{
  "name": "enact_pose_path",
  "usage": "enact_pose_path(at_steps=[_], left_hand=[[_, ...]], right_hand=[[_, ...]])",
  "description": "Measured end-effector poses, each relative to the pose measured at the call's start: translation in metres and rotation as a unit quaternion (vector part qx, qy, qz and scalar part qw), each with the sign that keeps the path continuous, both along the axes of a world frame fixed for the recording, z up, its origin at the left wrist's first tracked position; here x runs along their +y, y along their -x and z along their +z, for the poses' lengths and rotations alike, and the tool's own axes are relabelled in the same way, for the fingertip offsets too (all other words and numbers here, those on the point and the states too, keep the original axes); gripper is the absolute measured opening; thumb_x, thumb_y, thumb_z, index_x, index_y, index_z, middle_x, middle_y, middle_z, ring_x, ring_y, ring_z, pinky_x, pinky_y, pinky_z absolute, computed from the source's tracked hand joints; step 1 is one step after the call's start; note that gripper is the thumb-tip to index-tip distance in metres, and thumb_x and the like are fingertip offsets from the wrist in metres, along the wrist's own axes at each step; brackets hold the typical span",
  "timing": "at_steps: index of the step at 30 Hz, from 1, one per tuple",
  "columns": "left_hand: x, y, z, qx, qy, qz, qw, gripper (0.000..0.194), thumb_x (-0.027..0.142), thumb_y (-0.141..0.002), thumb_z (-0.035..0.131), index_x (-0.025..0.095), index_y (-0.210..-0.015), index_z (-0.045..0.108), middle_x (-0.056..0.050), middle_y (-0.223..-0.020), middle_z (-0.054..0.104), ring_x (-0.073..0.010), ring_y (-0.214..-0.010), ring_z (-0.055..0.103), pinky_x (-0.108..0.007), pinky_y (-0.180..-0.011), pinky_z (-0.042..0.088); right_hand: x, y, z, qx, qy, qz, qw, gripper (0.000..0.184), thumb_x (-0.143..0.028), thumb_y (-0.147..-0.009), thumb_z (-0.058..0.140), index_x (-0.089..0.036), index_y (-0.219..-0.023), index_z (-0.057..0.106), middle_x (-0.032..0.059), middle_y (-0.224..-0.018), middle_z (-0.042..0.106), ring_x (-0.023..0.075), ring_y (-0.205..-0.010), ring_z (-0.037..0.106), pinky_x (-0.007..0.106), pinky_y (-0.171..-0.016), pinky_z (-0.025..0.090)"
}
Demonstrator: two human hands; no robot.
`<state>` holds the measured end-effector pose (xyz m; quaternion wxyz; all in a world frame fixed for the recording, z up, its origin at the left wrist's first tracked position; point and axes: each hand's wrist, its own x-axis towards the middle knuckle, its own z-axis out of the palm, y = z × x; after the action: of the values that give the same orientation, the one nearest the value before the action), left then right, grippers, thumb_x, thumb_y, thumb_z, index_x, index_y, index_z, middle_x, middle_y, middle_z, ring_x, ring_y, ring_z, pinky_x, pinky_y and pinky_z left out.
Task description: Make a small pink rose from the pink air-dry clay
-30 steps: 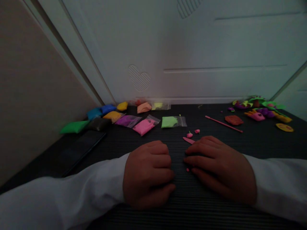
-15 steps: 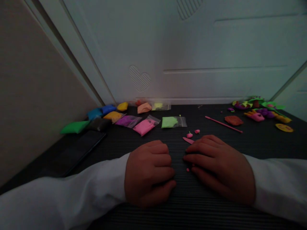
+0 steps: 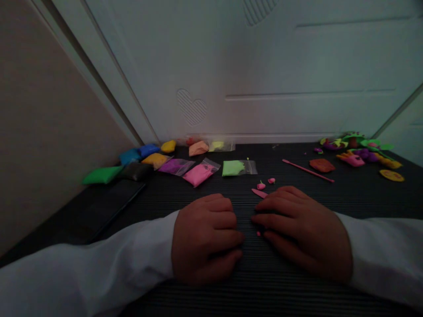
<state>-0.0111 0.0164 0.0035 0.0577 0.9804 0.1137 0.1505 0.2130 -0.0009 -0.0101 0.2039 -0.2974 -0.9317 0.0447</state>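
Note:
My left hand (image 3: 206,240) rests on the dark tabletop with its fingers curled into a loose fist. Nothing shows between its thumb and index finger; its palm is hidden. Across a narrow gap lies my right hand (image 3: 302,233), palm down, fingers stretched out and thumb apart. By its thumb tip is a tiny pink clay bit (image 3: 258,234). The blade of a pink clay knife (image 3: 259,193) sticks out from beneath the right fingers, which hide the rest. Just beyond lie two small pink clay buds, one (image 3: 261,186) with a green stem and another (image 3: 271,181).
Bags of coloured clay, including pink (image 3: 200,174) and light green (image 3: 233,167), line the back left. A dark flat device (image 3: 105,209) lies at left. Toward the right are a pink stick tool (image 3: 309,171), a reddish-brown clay piece (image 3: 322,165) and several clay figures (image 3: 353,159).
The left index finger reaches slightly farther right. A second pink speck by the right fingertips is no longer visible. Otherwise both hands stay in place.

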Motion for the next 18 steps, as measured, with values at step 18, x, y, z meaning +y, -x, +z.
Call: enact_pose_path(at_steps=[18], left_hand=[[0.0008, 0.0001, 0.0013, 0.013, -0.003, 0.004, 1.000, 0.022, 0.020, -0.080, 0.044, 0.012, -0.087, 0.064, -0.007, -0.064, 0.056, -0.0183, -0.064, 0.047, -0.035, -0.058, 0.034]], right_hand=[[-0.0004, 0.0000, 0.0018, -0.002, 0.001, 0.008, 1.000, 0.018, -0.021, -0.081, 0.048, -0.019, -0.095, 0.059, 0.0053, -0.099, 0.059, 0.0189, -0.089, 0.049, 0.041, -0.081, 0.032]])
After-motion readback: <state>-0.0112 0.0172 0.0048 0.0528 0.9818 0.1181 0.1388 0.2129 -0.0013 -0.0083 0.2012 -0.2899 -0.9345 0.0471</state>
